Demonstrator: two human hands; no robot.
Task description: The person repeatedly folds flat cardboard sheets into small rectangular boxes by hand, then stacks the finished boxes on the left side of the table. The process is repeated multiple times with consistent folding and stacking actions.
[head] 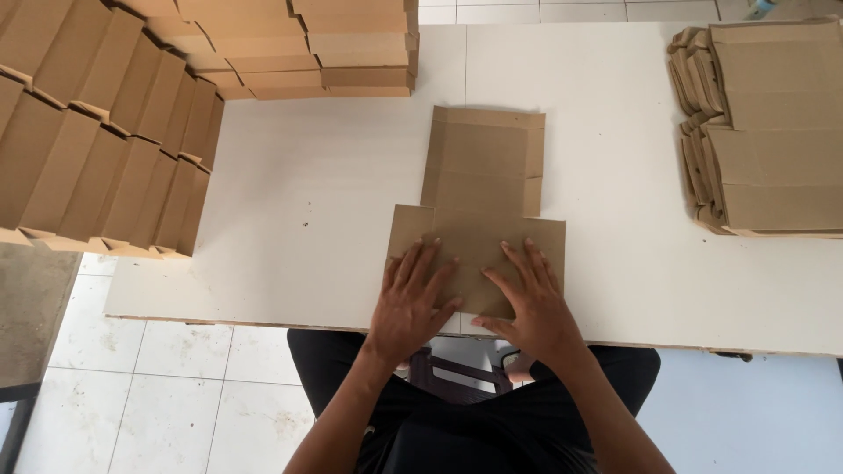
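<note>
— Starting at the left, what's stacked there?

— Folded boxes [97, 149], brown cardboard, leaning in overlapping rows well left of the cardboard sheet [481, 206]. Packed tight like that, they prop each other up. A second batch [307, 44] sits behind the sheet, to its left.

— And the sheet itself?

— Flat, matte brown, creased into panels with narrow flaps along its sides. It lies on the white desk [290, 219], its near end at the desk's front edge.

— The hands?

— The left hand [413, 298] and right hand [527, 298] both lie open, fingers spread, palms pressing on the sheet's near panel. Neither grips anything; they look to be pinning it flat against the smooth top.

— Further right?

— A pile of flat sheets [764, 132], well right of it, edges slightly ragged.
</note>
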